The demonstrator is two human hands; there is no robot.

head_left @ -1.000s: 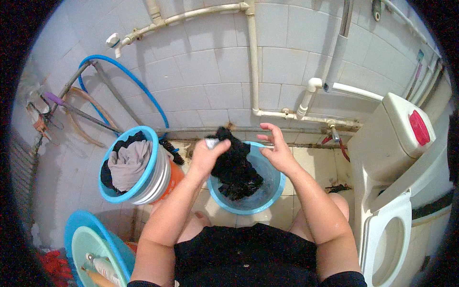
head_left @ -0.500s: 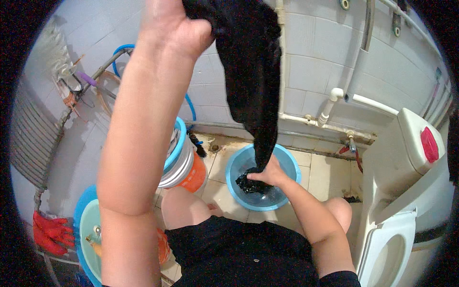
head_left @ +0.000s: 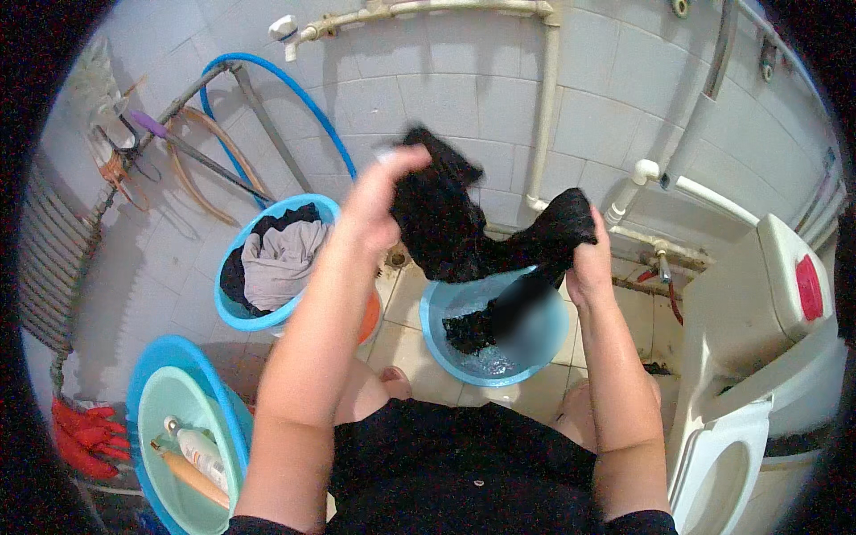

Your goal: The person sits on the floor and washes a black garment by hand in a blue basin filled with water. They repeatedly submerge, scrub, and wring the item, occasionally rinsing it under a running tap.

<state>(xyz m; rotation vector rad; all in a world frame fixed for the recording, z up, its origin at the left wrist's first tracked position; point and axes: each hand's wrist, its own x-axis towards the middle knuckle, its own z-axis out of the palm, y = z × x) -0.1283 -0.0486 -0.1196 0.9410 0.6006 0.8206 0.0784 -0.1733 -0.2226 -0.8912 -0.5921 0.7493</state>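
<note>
A wet-looking black garment is stretched between my two hands above a light blue basin. On its left part, my left hand is closed, a little blurred by motion. Farther right, my right hand grips the other end, thumb side up. The garment sags between them, and a length hangs down toward the basin. Inside the basin, more black cloth lies in water with some froth. A blurred patch hides part of the hanging cloth. What kind of garment it is, I cannot tell.
Left of the basin, a blue tub holds grey and black clothes. Nearer, a green basin inside a larger blue one contains a bottle and a brush-like wooden handle. A toilet stands at right. Red gloves hang far left; pipes line the tiled wall.
My left hand has come down from high up, lowering the garment. My right hand has risen out of the basin and moved right, lifting part of the cloth.
</note>
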